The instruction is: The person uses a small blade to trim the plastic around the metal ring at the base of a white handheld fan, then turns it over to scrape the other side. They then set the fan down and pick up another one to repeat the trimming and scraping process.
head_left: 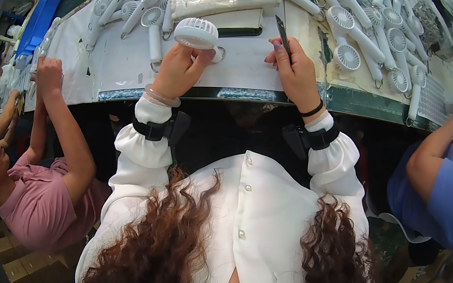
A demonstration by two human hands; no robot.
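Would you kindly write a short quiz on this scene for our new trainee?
1. Which hand holds a white fan?
2. True or false: the slim tool in the right hand is bright red.
3. Where do the other fans on the table mostly lie: (a) nearer the person's body than the hands, or (b) beyond the hands?

Key:
1. The left hand.
2. False; it is dark.
3. b

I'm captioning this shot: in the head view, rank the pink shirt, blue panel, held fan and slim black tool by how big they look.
1. Pink shirt
2. Blue panel
3. Held fan, judged by what shows
4. Slim black tool
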